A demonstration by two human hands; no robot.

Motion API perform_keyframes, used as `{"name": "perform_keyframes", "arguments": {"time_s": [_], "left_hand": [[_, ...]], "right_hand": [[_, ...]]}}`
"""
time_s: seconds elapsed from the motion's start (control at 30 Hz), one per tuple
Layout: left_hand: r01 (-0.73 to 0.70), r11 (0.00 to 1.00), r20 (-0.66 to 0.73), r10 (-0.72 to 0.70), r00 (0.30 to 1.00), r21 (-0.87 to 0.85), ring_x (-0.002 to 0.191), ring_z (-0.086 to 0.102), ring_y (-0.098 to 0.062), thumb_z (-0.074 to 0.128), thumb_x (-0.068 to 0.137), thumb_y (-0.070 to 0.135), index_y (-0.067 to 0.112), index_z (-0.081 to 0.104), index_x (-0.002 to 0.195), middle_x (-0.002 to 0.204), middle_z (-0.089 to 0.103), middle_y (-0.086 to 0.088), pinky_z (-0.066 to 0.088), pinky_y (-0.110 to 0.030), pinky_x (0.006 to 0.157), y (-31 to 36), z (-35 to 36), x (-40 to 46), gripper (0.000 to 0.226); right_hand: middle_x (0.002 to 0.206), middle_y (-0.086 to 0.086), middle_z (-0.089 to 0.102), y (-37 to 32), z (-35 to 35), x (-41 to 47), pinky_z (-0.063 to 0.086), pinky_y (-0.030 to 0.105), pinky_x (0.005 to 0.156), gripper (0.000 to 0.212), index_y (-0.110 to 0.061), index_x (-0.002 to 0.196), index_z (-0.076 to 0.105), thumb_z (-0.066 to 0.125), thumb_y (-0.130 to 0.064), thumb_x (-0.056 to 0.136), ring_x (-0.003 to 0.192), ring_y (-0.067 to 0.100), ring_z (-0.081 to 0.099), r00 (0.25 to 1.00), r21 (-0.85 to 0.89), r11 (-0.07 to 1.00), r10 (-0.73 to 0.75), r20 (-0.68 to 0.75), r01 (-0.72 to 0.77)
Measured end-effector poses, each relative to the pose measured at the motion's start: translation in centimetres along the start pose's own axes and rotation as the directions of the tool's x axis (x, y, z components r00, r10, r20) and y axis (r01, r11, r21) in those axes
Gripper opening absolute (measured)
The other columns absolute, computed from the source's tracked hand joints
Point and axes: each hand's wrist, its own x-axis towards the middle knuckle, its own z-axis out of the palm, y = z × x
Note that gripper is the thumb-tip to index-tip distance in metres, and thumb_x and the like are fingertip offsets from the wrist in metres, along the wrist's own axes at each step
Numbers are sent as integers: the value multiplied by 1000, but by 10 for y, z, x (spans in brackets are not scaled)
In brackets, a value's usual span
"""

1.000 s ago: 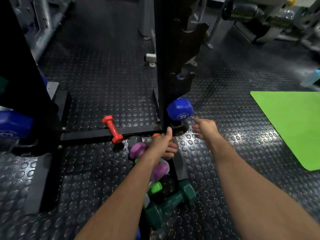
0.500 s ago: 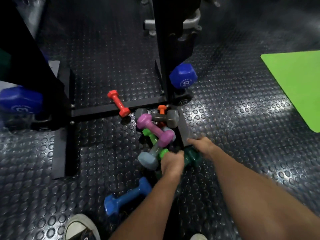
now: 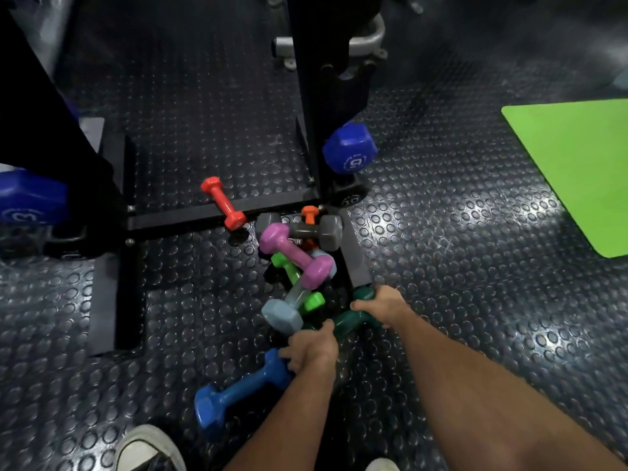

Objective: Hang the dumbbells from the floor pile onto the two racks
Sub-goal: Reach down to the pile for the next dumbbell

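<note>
Stood on dark studded rubber floor (image 3: 176, 96); green mat (image 3: 577, 164) lay far right of it, glare patches beside the mat.

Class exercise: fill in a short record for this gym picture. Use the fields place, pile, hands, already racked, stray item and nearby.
place: studded rubber floor at the foot of a black rack
pile: pink dumbbell on top; grey dumbbell, lime dumbbell and pale blue dumbbell beneath
hands: left hand and right hand both grip the dark green dumbbell
already racked: large blue dumbbell
stray item: red dumbbell lying across the rack's base bar
nearby: blue dumbbell on the floor, green mat
</note>
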Motion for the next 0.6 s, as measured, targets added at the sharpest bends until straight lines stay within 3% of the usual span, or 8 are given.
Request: {"name": "perform_keyframes", "arguments": {"time_s": [0.1,0.2,0.3,0.4,0.5,0.6], "left_hand": [[6,1000,-34,-7,999,-21,123,57,-41,74,90,44,2,42,144,145,47,-21,53,-48,97,-4,3,2,76],[3,987,-4,-4,1000,-161,117,62,-41,76,91,34,4,42,143,132,62,-22,53,-46,91,-11,10,0,69],[14,958,76,8,997,-288,111,64,-39,82,85,37,3,38,144,129,62,-22,56,-44,88,-10,18,-8,80],[81,912,188,-4,982,-401,109,63,-36,88,75,46,1,36,140,131,55,-21,57,-47,91,4,27,-15,95],[130,838,375,95,922,-531,88,64,-23,88,77,38,4,50,122,110,63,-12,57,-41,79,27,29,-21,67],[78,794,401,218,890,-604,80,65,-23,83,78,23,5,63,115,93,69,-10,56,-38,75,55,27,-19,46]], "right_hand": [[98,3,74,7,-5,-7,62,40,76,48,-16,112,71,83,-41,73,89,21,72,998,19,998,-61,-30,62],[94,-5,73,20,-17,-12,62,39,78,49,-21,112,68,85,-41,71,84,17,71,994,51,994,-91,-68,95],[89,-9,67,25,-40,-18,59,33,70,60,-14,125,64,87,-37,75,79,12,67,991,70,994,-77,-107,85],[91,-7,65,22,-69,-20,62,36,68,72,-7,139,57,87,-31,78,80,14,68,988,102,991,-76,-135,90],[92,0,68,15,-97,-21,64,39,62,57,-8,129,62,85,-27,80,75,19,72,982,129,985,-94,-165,116],[95,2,69,7,-116,-21,63,32,61,50,-9,124,64,84,-25,81,78,19,72,966,164,974,-117,-232,158]]}}
